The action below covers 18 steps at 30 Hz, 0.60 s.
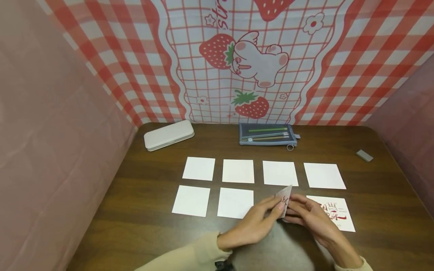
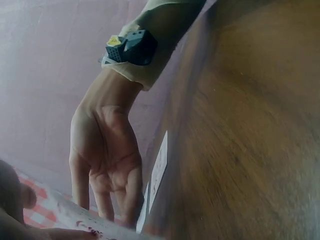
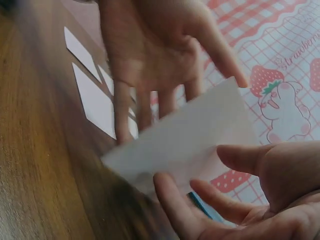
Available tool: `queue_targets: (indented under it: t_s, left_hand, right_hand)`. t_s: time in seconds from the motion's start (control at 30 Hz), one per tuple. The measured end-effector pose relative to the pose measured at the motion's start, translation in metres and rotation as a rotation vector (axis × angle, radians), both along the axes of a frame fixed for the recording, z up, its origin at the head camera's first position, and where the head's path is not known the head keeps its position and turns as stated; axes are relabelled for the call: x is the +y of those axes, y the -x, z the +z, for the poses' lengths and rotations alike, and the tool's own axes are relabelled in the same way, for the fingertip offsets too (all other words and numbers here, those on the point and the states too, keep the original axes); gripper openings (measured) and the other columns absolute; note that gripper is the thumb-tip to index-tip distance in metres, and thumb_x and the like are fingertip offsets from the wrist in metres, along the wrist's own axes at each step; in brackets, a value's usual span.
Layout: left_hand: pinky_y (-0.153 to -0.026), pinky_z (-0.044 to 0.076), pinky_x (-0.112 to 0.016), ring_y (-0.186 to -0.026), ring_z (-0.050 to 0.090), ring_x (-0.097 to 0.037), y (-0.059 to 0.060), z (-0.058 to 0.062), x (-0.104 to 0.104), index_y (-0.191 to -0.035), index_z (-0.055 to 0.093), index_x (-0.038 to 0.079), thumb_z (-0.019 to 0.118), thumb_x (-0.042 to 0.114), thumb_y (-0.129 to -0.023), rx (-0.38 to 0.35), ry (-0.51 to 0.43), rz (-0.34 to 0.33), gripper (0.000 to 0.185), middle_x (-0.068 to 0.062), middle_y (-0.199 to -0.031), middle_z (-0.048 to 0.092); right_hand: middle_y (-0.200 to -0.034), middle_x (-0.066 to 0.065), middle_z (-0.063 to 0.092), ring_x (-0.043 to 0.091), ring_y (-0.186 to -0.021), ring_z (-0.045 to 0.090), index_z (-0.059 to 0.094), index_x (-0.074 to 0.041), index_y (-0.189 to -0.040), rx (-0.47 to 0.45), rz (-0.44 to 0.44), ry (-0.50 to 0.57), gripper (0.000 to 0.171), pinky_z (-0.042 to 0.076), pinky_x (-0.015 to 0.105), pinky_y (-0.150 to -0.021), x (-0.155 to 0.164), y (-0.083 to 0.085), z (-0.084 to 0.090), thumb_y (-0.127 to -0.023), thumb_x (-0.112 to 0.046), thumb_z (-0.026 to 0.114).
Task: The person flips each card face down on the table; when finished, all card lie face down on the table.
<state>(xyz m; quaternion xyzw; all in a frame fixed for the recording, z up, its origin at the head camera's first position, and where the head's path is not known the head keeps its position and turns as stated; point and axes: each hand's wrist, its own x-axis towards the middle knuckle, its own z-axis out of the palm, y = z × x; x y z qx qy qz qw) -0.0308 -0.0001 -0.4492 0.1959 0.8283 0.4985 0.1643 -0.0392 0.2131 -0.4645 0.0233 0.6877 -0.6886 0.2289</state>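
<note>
Hands [image 1: 283, 214] pinch tilted card [image 1: 285, 199]; red print visible only head view.

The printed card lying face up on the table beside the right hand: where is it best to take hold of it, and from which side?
Probably by its far right corner. The printed card lies flat on the table, and the right hand covers its left edge. The right side is bare, so come from the right, lift that corner slightly, then pinch it.

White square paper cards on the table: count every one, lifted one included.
8: four in the back row, two front left, one printed front right, one lifted between both hands.
</note>
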Motion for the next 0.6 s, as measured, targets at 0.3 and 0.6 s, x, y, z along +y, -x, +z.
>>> queue_targets:
  t_s: [0.3, 0.6]
  left_hand:
    - [-0.104, 0.053, -0.021, -0.124, 0.067, -0.017, 0.004, 0.002, 0.0, -0.134, 0.068, 0.003, 0.041, 0.033, -0.114, -0.004, -0.254, 0.087, 0.046, -0.015, -0.132, 0.072]
    - [-0.088, 0.059, -0.016, -0.122, 0.07, -0.037, 0.011, 0.0, -0.003, -0.146, 0.054, -0.003, 0.053, 0.017, -0.11, -0.101, -0.474, 0.082, 0.042, -0.027, -0.137, 0.066]
  right_hand:
    - [-0.147, 0.029, 0.052, 0.005, -0.109, 0.068, 0.039, 0.005, -0.151, 0.04, -0.104, -0.15, 0.056, 0.063, 0.03, -0.092, -0.015, -0.001, 0.007, -0.108, -0.025, 0.059]
    - [-0.119, 0.015, 0.07, -0.003, -0.09, 0.068, 0.046, 0.003, -0.146, 0.112, -0.185, -0.338, 0.056, 0.062, 0.024, -0.078, -0.011, 0.0, 0.006, -0.101, -0.023, 0.069]
